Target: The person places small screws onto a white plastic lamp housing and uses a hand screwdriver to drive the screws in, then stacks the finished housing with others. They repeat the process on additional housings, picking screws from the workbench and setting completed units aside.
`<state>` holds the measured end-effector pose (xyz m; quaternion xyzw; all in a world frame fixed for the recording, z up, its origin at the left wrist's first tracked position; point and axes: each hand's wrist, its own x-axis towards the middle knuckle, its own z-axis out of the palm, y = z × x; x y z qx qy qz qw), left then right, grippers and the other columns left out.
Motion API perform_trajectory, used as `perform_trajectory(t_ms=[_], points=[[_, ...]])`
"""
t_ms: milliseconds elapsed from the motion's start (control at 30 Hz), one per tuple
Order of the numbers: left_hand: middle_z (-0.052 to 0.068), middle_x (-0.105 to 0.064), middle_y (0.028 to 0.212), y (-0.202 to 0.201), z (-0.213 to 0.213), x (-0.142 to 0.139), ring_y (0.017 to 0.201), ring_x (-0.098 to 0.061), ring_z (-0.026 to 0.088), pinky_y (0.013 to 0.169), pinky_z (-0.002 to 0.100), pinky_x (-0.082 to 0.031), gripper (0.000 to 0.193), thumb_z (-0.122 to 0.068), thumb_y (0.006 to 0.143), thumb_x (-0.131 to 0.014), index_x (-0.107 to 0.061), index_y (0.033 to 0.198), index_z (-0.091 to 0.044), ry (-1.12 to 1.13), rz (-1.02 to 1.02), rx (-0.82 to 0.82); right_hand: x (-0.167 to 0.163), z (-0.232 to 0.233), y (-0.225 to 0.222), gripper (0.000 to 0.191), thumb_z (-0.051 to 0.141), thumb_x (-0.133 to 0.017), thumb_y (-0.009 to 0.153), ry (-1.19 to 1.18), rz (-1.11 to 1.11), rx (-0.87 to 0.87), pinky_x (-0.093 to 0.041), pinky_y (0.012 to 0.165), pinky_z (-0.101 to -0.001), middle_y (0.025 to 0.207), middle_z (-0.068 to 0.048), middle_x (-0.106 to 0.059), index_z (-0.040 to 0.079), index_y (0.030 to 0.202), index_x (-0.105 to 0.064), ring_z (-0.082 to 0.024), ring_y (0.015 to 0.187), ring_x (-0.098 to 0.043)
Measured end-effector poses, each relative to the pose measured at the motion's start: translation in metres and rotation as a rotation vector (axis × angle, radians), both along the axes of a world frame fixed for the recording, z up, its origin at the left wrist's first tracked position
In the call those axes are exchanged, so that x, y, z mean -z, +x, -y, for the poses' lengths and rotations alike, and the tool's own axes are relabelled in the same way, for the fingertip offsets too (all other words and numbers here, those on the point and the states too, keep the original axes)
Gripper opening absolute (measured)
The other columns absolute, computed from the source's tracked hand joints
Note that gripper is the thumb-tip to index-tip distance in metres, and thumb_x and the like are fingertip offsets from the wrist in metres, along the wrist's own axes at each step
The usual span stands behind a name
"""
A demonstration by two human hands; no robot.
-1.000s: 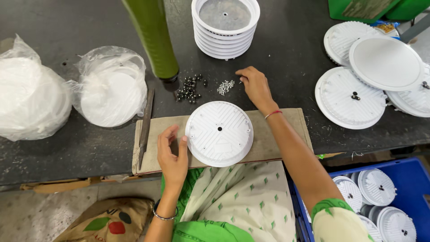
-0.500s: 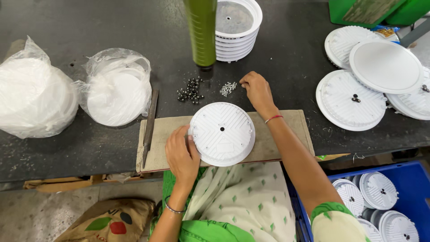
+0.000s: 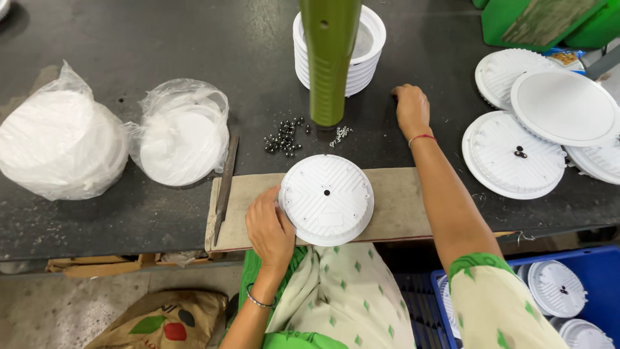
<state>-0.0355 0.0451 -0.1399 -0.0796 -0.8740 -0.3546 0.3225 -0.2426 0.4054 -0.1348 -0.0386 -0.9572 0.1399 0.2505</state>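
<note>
- White round housing [image 3: 327, 200], ribbed on its back with a small centre hole, lies flat on a tan board [image 3: 394, 207] at the near edge of the dark worktable [image 3: 142, 39]; its rim overhangs the board toward the person.
- Left hand [image 3: 268, 229] rests against the housing's left rim, fingers curled loosely on the edge.
- Right hand [image 3: 412, 108] lies palm-down on the table well beyond the board, fingers bent under; whether it holds anything cannot be told.
- Small dark screws [image 3: 284, 137] and a paler cluster of fasteners [image 3: 340, 134] lie between the hands, beside a green post [image 3: 329, 58].
- Open tabletop lies between the screws and two plastic-bagged stacks [image 3: 116, 139] at left.
- Matte white discs [image 3: 536, 123] crowd the right edge.
</note>
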Motion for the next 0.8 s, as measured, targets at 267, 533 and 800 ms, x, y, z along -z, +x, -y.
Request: perform_trajectory(t_ms=[267,533,800], points=[[0.015,-0.067,0.120,0.000,0.000,0.004,0.114,-0.061,0.037,0.099,0.048,-0.044,0.036,0.002,0.091,-0.059,-0.063,0.126,-0.005,-0.005,-0.002,0.002,-0.008,0.000,0.020,0.014,0.003,-0.063,0.089,0.098,-0.023,-0.068,-0.053,0.084,-0.0489,0.101,-0.018,-0.067,0.006,0.095,-0.075,-0.039,0.098,-0.065],[0.016,-0.066,0.122,0.002,0.008,0.011,0.113,-0.059,0.039,0.099,0.050,-0.045,0.032,-0.002,0.096,-0.059,-0.061,0.127,-0.003,-0.039,0.012,0.065,-0.070,0.009,0.189,0.032,0.000,-0.067,0.087,0.226,-0.154,-0.536,-0.056,0.087,-0.0390,0.114,-0.014,-0.064,0.001,0.119,-0.070,-0.031,0.107,-0.064],[0.019,-0.065,0.123,0.002,0.010,0.016,0.115,-0.058,0.042,0.098,0.052,-0.043,0.033,-0.007,0.098,-0.062,-0.062,0.131,-0.001,-0.117,0.059,0.014,-0.200,-0.248,0.338,0.036,0.005,-0.066,0.093,0.839,-0.134,0.354,-0.054,0.099,-0.0423,0.126,-0.013,-0.063,0.004,0.129,-0.069,-0.031,0.122,-0.062]])
